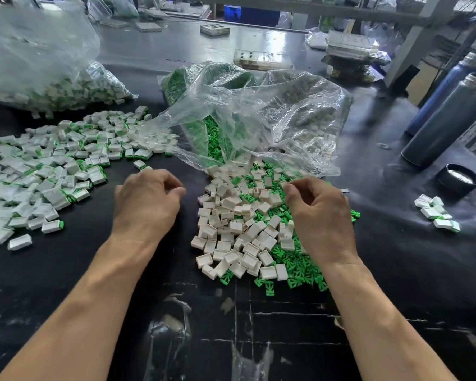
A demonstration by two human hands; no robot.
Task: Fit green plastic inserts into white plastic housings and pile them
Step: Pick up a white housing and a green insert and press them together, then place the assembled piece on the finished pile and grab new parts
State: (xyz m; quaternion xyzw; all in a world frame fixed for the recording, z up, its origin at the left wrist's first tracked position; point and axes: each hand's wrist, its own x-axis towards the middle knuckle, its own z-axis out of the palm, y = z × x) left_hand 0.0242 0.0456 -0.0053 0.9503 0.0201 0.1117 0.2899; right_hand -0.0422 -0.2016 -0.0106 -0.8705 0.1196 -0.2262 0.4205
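I see the white housings (231,229) heaped with green inserts (294,259) before the clear bag (259,119). My right hand (319,215) hovers over them, fingers curled; whether it holds anything, I cannot tell. My left hand (146,202), loosely curled and empty, sits left of the heap, near the finished pile (47,166).

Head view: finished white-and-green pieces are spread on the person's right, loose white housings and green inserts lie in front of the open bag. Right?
Not quite. The head view shows the big spread of finished pieces on the person's left; only a small cluster lies on the right. The loose white housings and green inserts do lie in front of the open bag.
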